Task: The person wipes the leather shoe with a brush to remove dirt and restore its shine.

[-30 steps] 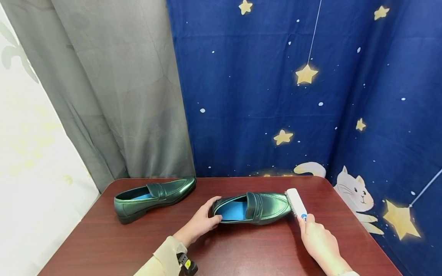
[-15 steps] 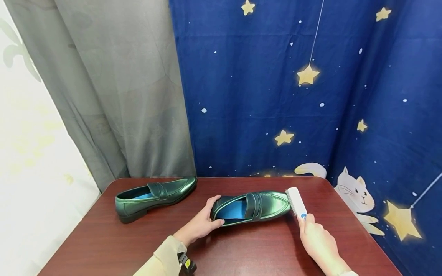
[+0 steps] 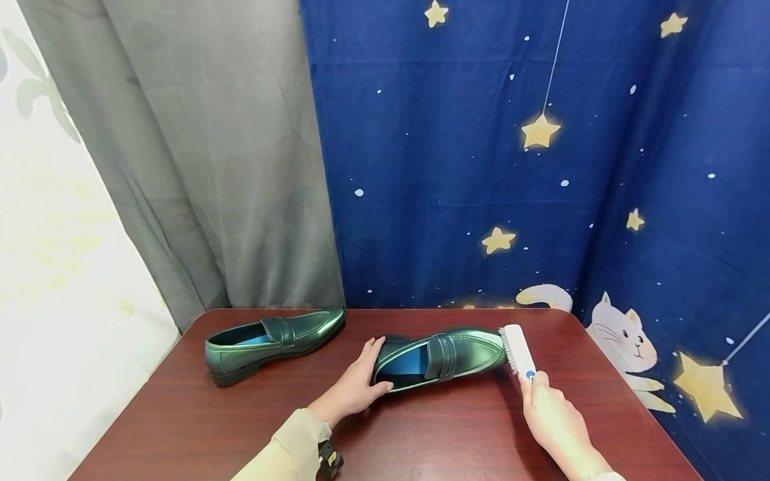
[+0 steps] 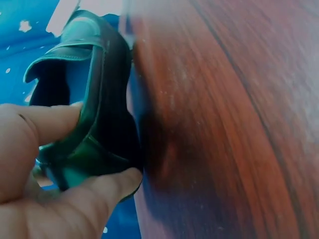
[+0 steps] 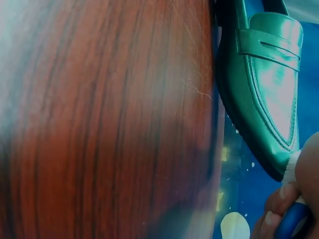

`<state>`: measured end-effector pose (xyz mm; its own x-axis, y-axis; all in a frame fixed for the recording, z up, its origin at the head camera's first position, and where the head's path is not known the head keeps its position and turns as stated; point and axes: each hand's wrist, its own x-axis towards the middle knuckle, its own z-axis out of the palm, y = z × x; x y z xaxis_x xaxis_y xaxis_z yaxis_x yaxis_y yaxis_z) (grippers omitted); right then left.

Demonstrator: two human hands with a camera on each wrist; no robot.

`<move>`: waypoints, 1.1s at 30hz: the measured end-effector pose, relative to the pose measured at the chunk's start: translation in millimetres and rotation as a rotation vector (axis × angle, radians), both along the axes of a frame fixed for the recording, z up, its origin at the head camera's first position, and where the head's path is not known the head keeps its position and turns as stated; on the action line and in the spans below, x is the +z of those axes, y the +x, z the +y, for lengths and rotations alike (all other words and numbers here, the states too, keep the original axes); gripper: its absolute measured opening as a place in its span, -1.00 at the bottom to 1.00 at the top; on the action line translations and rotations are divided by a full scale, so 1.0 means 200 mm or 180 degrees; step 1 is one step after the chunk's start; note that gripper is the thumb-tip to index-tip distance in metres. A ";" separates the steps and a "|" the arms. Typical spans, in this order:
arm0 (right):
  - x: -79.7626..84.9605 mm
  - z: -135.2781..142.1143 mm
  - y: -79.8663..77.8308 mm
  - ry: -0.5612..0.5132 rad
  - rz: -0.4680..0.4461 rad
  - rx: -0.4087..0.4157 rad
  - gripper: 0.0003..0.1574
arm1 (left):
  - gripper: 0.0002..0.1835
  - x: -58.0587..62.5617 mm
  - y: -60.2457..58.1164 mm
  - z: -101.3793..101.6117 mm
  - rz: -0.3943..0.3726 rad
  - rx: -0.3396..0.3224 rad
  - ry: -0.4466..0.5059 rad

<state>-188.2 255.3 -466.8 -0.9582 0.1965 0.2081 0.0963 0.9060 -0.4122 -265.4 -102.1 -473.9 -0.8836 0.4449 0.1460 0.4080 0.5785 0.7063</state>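
Left to right, head view. Spare shoe [image 3: 237,359] sits upright on the bench [image 3: 271,421], left of centre, heel lower left, toe pointing right and slightly up the frame. Grey curtain [image 3: 240,174] behind it.

Left hand [image 3: 351,393], lower centre: thumb and fingers part-spread, gripping the heel of the working shoe [image 3: 475,352].

Working shoe is just right of centre, lower half. Long axis runs near left-right, toe right and a bit higher in frame than the heel. Rolled, opening tipped toward the bottom edge.

Brush [image 3: 519,349], right of the toe: bristles face left, touching the toe tip; long axis slants from upper left to lower right.

Right hand [image 3: 555,417], lower right: closed round the brush handle, forefinger along it.
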 end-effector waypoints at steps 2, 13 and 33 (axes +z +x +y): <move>0.00 0.00 0.00 -0.0014 0.0003 0.0000 -0.56 | -0.04 -0.01 0.00 0.01 0.0006 0.0063 -0.0080; -0.01 -0.01 0.02 -0.0043 0.0005 -0.0006 -0.57 | -0.03 -0.01 0.04 0.04 -0.0147 0.0144 -0.0396; 0.06 -0.03 0.05 -0.0040 -0.0018 0.0036 -0.47 | 0.24 0.04 -0.07 -0.10 -0.0630 -0.0043 0.0379</move>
<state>-177.2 249.6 -455.5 -0.9615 0.1883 0.2004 0.0884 0.9017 -0.4232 -280.0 -121.7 -465.5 -0.8943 0.4468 0.0227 0.2619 0.4817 0.8363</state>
